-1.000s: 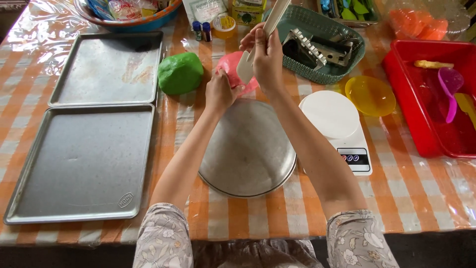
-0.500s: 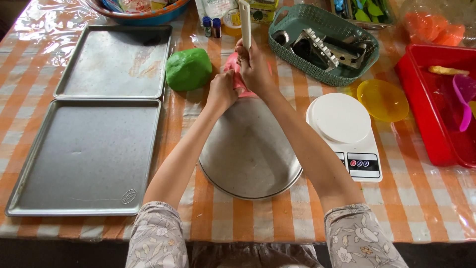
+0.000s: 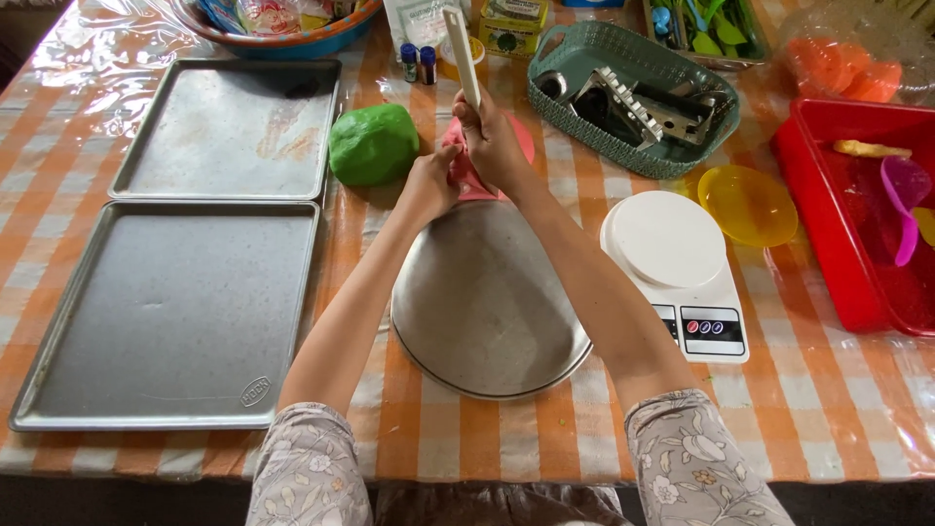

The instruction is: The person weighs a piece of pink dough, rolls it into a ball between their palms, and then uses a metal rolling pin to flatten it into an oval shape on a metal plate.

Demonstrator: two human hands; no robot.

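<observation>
My right hand (image 3: pixel 494 144) grips a white flat scraper (image 3: pixel 461 54) that stands almost upright, its lower end pressed into a pink lump of dough (image 3: pixel 466 178). My left hand (image 3: pixel 430 185) holds the near left side of that pink dough. A green ball of dough (image 3: pixel 372 144) sits just left of my hands. A round metal plate (image 3: pixel 487 307) lies on the table right below them, under my forearms.
Two metal baking trays (image 3: pixel 166 312) (image 3: pixel 229 127) lie to the left. A white kitchen scale (image 3: pixel 677 268) and a yellow lid (image 3: pixel 747 205) are on the right, with a red tub (image 3: pixel 857 214). A green basket of metal tools (image 3: pixel 633 97) is behind.
The scraper has swung from a rightward tilt to nearly upright and gone down into the pink dough. My left hand has closed in on the dough.
</observation>
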